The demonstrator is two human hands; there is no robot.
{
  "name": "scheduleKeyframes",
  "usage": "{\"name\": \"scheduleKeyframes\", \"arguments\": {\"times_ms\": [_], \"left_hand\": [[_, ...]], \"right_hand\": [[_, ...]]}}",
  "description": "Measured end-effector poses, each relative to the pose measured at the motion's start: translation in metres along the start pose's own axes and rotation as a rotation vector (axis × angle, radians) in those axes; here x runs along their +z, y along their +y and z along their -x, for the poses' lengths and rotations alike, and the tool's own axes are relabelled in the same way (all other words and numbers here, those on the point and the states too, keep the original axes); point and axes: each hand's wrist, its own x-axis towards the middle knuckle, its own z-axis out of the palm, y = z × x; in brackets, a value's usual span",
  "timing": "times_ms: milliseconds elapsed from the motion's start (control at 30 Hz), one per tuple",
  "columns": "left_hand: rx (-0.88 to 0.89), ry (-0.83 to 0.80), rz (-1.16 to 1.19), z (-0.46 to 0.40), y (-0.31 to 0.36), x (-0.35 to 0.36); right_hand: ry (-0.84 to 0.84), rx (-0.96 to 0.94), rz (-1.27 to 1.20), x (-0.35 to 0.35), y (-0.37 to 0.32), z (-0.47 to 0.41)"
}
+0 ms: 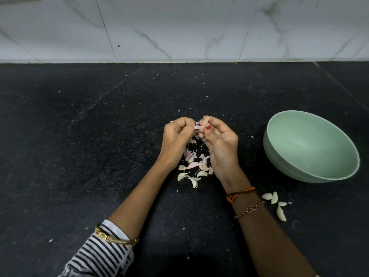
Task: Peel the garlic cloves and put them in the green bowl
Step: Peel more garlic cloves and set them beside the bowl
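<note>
My right hand (218,140) pinches a pale garlic clove (206,121) between thumb and fingertips, held above the counter. My left hand (176,136) pinches a strip of pinkish skin (198,126) that still hangs from that clove. Under both hands lies a heap of unpeeled cloves and loose skins (194,166). Several peeled white cloves (276,204) lie by my right forearm. The green bowl (339,172) stands tilted at the right, and its visible inside holds nothing.
The black speckled counter (89,146) carries small skin flakes here and there. A white marble wall (179,27) closes it off at the back. Bracelets sit on both wrists, and a striped sleeve covers my left forearm.
</note>
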Motion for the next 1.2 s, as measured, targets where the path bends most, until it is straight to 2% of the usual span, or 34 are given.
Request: {"name": "scheduleKeyframes", "arguments": {"times_ms": [167, 333, 500, 633, 900, 1067, 1200], "left_hand": [[0.044, 0.003, 0.028, -0.003, -0.004, -0.004], [0.071, 0.116, -0.157, -0.004, -0.011, -0.008], [0.096, 0.063, -0.177, -0.005, -0.011, -0.008], [0.083, 0.052, -0.215, -0.004, -0.01, -0.009], [0.041, 0.071, -0.283, -0.005, -0.01, -0.012], [-0.029, 0.102, -0.202, -0.004, -0.006, -0.004], [-0.07, 0.088, -0.087, -0.003, -0.003, -0.002]], "right_hand": [[0.058, 0.015, -0.022, -0.003, 0.0, -0.003], [0.061, -0.119, 0.262, -0.007, -0.001, -0.004], [0.026, -0.243, 0.444, -0.008, 0.002, -0.005], [0.061, -0.317, 0.629, -0.011, 0.007, -0.006], [0.123, -0.602, 0.901, -0.015, 0.014, -0.009], [0.167, -0.638, 0.861, -0.013, 0.015, -0.007], [0.131, -0.445, 0.672, -0.01, 0.008, -0.006]]}}
